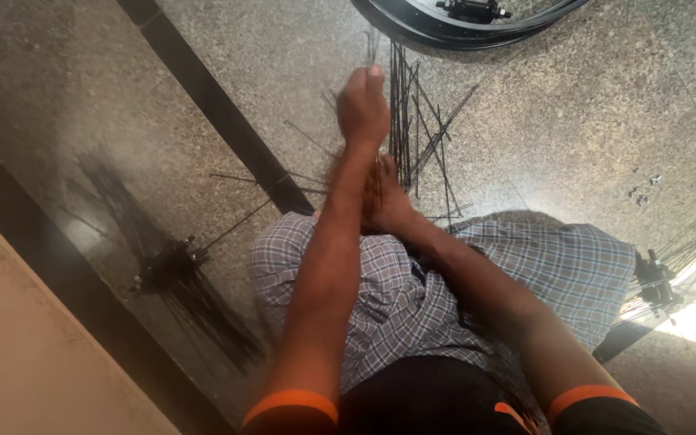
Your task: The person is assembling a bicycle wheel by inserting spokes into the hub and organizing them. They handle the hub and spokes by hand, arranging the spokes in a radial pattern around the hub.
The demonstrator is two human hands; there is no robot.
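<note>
The left hand (363, 106) reaches forward over the speckled stone floor (573, 121), its grip curled shut at the near ends of a loose bundle of thin black wheel spokes (412, 121) lying just to its right (whether it actually pinches one I cannot tell). The right hand (386, 201) sits nearer the body, below the left, its grip closed round a few spokes, though blur hides the detail. Beyond the left grip lies a black wheel rim (445, 32). Far left of both grips rests a hub with spokes (172, 262). Checked cloth (573, 266) covers the knees.
</note>
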